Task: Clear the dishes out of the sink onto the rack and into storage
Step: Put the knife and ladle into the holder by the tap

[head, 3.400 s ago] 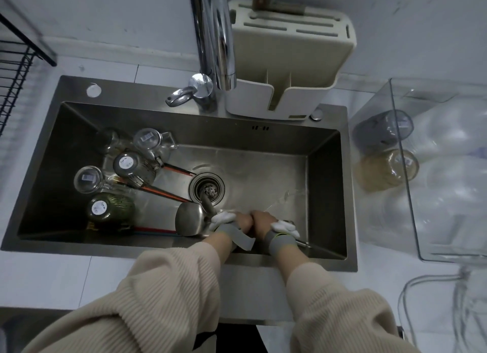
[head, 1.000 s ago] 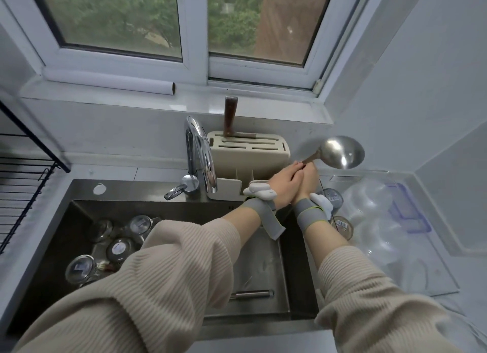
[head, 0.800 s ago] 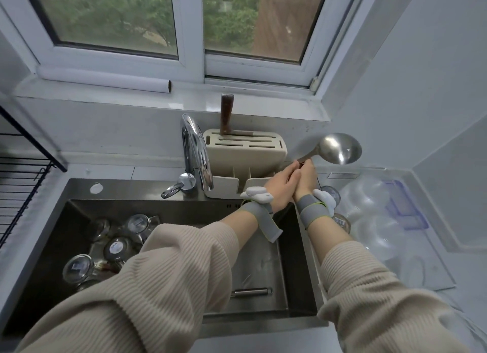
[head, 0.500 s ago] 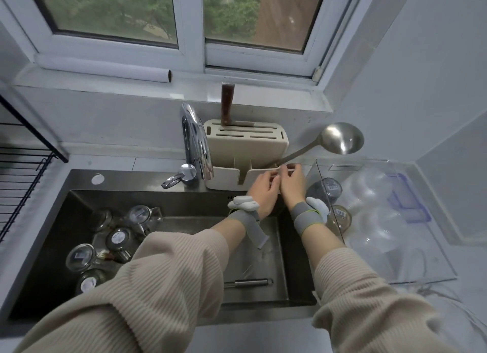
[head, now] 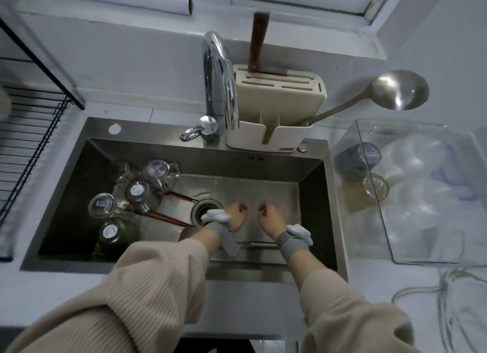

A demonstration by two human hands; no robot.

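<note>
Both hands are down inside the steel sink, just right of the drain. My left hand and my right hand hang side by side with loosely curled fingers and hold nothing. A metal utensil handle lies on the sink floor between my wrists, partly hidden by them. Several glass jars and red-brown chopsticks fill the sink's left side. The steel ladle stands in the beige utensil holder, bowl up and leaning right.
A chrome faucet arches over the sink's back edge. A knife sits in the holder's block. The black wire rack is on the left counter. On the right, a clear plastic box holds glasses.
Both hands let go of the ladle, which now stays in the holder. They dropped from the holder down to the sink floor, and the view tilted down.
</note>
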